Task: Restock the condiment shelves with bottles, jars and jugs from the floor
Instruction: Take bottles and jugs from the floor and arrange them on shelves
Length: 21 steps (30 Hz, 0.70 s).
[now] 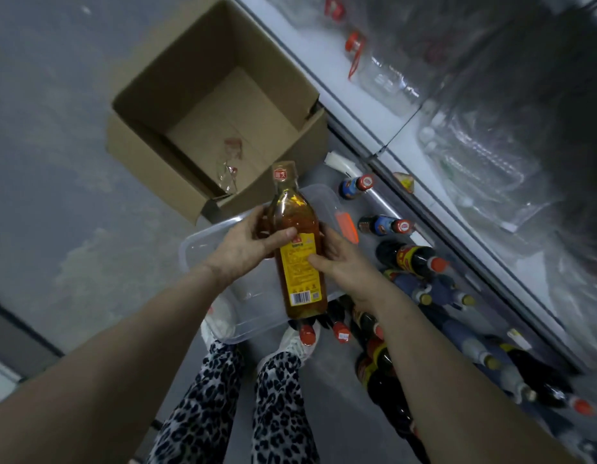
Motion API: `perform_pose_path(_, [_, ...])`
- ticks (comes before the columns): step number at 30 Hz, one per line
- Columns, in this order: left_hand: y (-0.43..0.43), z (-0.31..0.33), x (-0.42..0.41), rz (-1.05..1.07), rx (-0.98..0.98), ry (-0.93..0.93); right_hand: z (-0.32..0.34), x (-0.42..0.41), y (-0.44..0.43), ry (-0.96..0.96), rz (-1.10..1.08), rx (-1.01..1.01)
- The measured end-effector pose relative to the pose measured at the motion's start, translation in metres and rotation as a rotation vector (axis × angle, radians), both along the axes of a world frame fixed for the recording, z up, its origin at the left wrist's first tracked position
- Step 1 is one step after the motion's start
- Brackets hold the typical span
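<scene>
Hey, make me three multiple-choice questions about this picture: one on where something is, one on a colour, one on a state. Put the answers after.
1. Where does the open brown cardboard box stand?
A. On a chair
B. On a trolley
C. On the grey floor

2. What colour is the label on the tall amber bottle?
A. Green
B. Yellow
C. White

3. How is that bottle held?
A. By the left hand and the right hand together
B. By one hand only
C. It is not held; it lies flat

Answers:
1 C, the box sits on the floor beyond the bottle.
2 B, the label is yellow, with a barcode near its lower end.
3 A, a thumb from each hand lies across the bottle's body, one hand on each side.
</scene>
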State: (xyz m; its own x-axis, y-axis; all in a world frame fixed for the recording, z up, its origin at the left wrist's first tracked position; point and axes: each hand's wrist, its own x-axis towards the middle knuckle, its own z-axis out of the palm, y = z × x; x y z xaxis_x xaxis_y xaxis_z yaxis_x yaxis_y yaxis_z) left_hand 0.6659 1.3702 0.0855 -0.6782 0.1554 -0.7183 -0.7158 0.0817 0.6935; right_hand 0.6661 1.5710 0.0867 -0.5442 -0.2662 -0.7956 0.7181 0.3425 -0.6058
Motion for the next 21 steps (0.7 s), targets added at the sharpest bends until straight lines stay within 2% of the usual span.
perform_pose_path(12, [-0.008, 0.210, -0.029, -0.121, 0.019, 0.207, 0.210, -0.005, -0.009, 0.118, -0.177, -0.128])
perform_pose_path(18, [-0.006, 0.321, -0.030, -0.094, 0.075, 0.289, 0.316, -0.007, -0.010, 0.269, -0.191, -0.126])
perform_pose_path(21, [-0.003, 0.374, -0.035, -0.105, 0.043, 0.376, 0.368, -0.011, -0.010, 0.340, -0.216, -0.134])
